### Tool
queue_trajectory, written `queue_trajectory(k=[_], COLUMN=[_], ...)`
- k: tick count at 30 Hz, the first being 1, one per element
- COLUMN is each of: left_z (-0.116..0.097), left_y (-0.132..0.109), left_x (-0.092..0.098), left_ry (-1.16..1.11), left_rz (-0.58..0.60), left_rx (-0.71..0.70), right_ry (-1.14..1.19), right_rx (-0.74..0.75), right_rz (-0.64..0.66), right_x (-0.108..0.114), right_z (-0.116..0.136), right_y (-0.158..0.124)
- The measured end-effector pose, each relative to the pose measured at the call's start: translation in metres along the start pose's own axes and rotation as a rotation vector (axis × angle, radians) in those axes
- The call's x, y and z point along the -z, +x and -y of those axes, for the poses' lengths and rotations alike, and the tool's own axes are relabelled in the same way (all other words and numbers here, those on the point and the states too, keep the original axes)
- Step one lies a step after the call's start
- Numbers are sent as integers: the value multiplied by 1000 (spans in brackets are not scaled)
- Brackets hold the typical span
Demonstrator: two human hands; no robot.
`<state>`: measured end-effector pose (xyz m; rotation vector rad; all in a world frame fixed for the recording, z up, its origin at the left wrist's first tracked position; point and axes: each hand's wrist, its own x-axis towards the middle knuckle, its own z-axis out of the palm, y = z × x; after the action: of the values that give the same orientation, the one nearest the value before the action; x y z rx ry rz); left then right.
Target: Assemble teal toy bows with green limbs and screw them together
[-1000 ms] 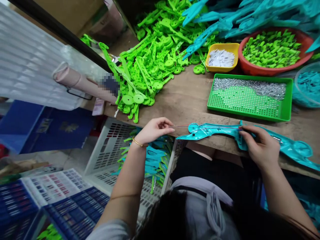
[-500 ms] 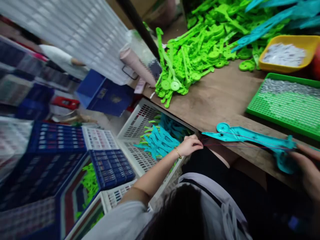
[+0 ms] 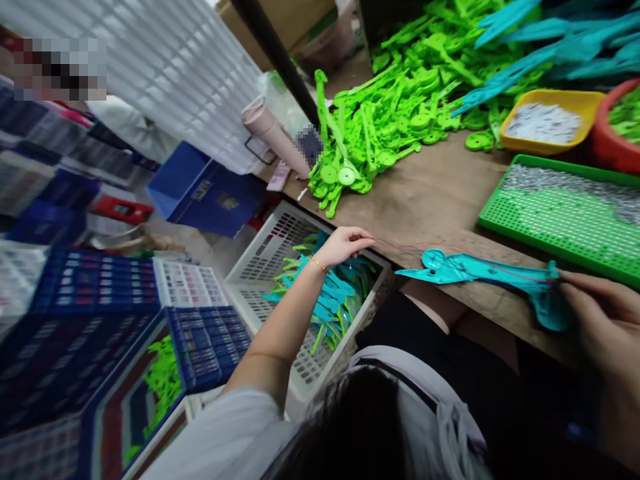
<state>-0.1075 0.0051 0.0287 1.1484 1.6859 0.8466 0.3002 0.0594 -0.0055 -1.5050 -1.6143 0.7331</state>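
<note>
My right hand grips the handle end of a long teal plastic toy piece. The piece has a pointed, beak-like tip and a round disc near that tip, and lies level above the table edge. Pinched in the fingers of my left hand is a thin reddish string. It stretches from the fingertips to the disc, and reddish strands also run along the body toward the handle. My left hand is above a white plastic crate that holds teal and green plastic pieces.
On the table lie a heap of lime-green plastic parts and several teal pieces. A yellow tray of white bits, a green tray of small metal parts and a red bowl stand at right.
My left hand has moved left and up, away from the beak tip, drawing the string with it. The strands now go past the disc. The teal piece has shifted slightly left.
</note>
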Motion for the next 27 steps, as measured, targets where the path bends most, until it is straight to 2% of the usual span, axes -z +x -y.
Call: queue_trajectory(k=[3, 6, 9, 13, 17, 21, 27], left_z=[-20, -44, -58, -59, -58, -62, -69], left_y=[8, 6, -7, -21, -17, -8, 0], left_x=[-16, -41, -76, -121, -151, -158, -145], left_ry=[-135, -385, -548, -599, -599, -590, -680], left_rz=[-136, -228, -148, -21, -14, -59, -54], left_rx=[-112, -207, -146, 20, 76, 60, 112], right_ry=[102, 314, 480, 498, 586, 647, 721], right_rx=[-58, -126, -153, -145, -166, -188, -216], right_rz=[5, 7, 46, 36, 12, -5, -4], right_x=[1, 5, 11, 20, 25, 26, 27], right_z=[6, 8, 7, 4, 0, 3, 8], right_y=[5, 7, 5, 2, -1, -2, -1])
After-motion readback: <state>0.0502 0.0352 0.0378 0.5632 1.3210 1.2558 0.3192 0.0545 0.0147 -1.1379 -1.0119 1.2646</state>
